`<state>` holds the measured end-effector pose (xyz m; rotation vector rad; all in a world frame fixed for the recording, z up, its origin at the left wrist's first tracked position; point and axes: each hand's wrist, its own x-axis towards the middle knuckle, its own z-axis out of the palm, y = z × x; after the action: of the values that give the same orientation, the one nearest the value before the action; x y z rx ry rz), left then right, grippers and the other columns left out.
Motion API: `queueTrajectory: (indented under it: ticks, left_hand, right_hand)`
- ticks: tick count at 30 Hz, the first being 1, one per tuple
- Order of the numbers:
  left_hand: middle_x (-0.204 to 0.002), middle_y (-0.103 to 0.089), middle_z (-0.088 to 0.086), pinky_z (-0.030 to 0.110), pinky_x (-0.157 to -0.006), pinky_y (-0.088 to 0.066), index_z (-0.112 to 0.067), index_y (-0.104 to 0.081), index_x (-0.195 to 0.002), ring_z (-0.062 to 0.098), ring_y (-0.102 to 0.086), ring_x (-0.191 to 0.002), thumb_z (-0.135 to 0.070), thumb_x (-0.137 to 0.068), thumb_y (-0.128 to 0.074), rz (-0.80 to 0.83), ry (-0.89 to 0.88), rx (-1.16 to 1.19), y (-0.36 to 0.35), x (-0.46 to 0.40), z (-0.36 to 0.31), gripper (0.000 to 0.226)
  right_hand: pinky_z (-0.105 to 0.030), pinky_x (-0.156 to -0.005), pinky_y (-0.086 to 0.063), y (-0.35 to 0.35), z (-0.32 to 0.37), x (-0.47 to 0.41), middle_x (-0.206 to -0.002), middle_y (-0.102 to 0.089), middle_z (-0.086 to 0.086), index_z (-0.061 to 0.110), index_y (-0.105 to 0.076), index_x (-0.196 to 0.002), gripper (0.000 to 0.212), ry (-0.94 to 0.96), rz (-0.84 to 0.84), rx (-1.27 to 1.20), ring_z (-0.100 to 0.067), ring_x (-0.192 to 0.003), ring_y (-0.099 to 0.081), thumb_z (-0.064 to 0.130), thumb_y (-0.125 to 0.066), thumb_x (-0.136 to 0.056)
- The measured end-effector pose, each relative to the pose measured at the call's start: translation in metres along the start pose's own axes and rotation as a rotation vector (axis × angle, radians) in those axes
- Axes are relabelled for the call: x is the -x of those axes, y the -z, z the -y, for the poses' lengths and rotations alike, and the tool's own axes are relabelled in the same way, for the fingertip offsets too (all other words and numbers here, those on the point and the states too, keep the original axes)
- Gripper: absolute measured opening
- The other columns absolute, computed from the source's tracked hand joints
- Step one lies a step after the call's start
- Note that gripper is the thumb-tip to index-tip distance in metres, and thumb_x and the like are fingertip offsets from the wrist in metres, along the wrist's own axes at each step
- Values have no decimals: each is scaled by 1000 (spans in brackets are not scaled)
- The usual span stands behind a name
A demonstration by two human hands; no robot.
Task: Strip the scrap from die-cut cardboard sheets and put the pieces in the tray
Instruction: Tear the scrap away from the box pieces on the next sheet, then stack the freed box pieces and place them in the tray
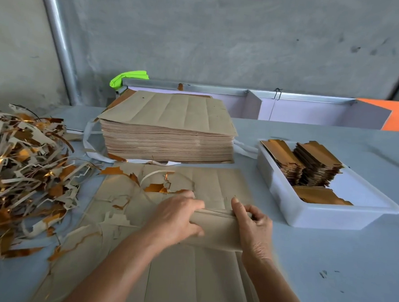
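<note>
A brown die-cut cardboard sheet (215,184) lies flat on the table in front of me, partly torn at its left side with gold scrap curling up. Both hands grip a cardboard piece (219,229) lifted from the sheet's middle. My left hand (178,217) holds its left end, fingers over the top edge. My right hand (252,226) pinches its right end between thumb and fingers. A white plastic tray (306,215) at the right holds stacks of gold-faced pieces (310,162).
A tall stack of uncut sheets (169,135) stands behind the working sheet. A big heap of brown and gold scrap (22,168) covers the table's left side. More cardboard lies under my forearms. Grey wall and a metal rail run behind.
</note>
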<state>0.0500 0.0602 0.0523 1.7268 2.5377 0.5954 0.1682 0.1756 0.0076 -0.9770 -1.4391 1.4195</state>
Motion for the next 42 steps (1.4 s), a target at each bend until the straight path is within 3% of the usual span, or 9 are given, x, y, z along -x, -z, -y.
queueTrajectory:
  ticks: [6,10,13,21,25,29,34,39,42]
  left_hand:
    - [-59,-53,-6,16,-47,-31,-16,-62,-76,5,-44,-53,-33,-68,-82,65,76,74,11,4,18,28]
    - [-75,-68,-10,16,-68,-48,-27,-68,-76,1,-60,-68,-19,-65,-85,-30,173,600,-1,11,19,22]
    - [-74,-66,-13,14,-73,-47,-29,-66,-72,-3,-59,-70,-12,-62,-86,-186,223,759,-15,15,8,28]
    - [-88,-68,-2,19,-75,-53,-18,-63,-93,5,-63,-78,-5,-64,-84,-157,249,845,-17,31,9,38]
    - [-74,-67,5,35,-69,-52,-6,-63,-84,14,-61,-70,-1,-66,-82,-180,228,918,-14,30,5,26]
    - [-79,-66,4,33,-73,-52,-6,-61,-88,13,-61,-74,-2,-67,-81,-85,256,933,-15,34,5,30]
    - [-100,-62,0,16,-76,-51,-19,-58,-101,4,-62,-87,3,-68,-78,-86,304,990,-20,37,11,44]
    - [-74,-63,-5,13,-66,-47,-15,-62,-83,-1,-58,-66,11,-71,-72,-75,173,960,-17,34,3,31]
    - [-71,-66,-8,16,-66,-49,-20,-67,-79,1,-60,-67,5,-75,-73,-181,34,793,-13,32,5,25]
  right_hand:
    - [-28,-60,-36,-1,-3,1,-62,-49,-3,16,-57,-54,36,8,5,-88,-13,-62,-45,33,-73,-81]
    - [-19,-60,-36,-7,-3,2,-56,-49,7,15,-55,-60,32,86,-53,-130,-9,-61,-43,29,-68,-86]
    - [-12,-49,-33,-19,-5,5,-52,-48,7,11,-57,-57,39,88,-38,-129,-4,-51,-41,31,-64,-90]
    - [-25,-62,-37,-14,-2,9,-55,-52,13,16,-58,-62,36,7,-64,-46,-8,-62,-46,38,-61,-90]
    - [-29,-62,-39,-20,10,13,-51,-57,10,16,-61,-55,42,-59,-51,-77,-12,-63,-50,40,-59,-90]
    - [-34,-63,-33,-15,5,19,-61,-43,-4,14,-46,-54,47,-87,-48,33,-22,-67,-41,39,-52,-93]
    - [-28,-66,-38,-12,13,19,-76,-62,5,13,-66,-74,44,-78,-19,-67,-11,-75,-53,51,-51,-90]
    - [-19,-63,-41,-12,13,23,-73,-59,1,11,-64,-82,10,-145,108,23,-14,-72,-51,18,-61,-88]
    - [-31,-82,-49,5,29,8,-86,-61,-7,9,-64,-98,12,-299,151,-113,-18,-80,-57,7,-61,-86]
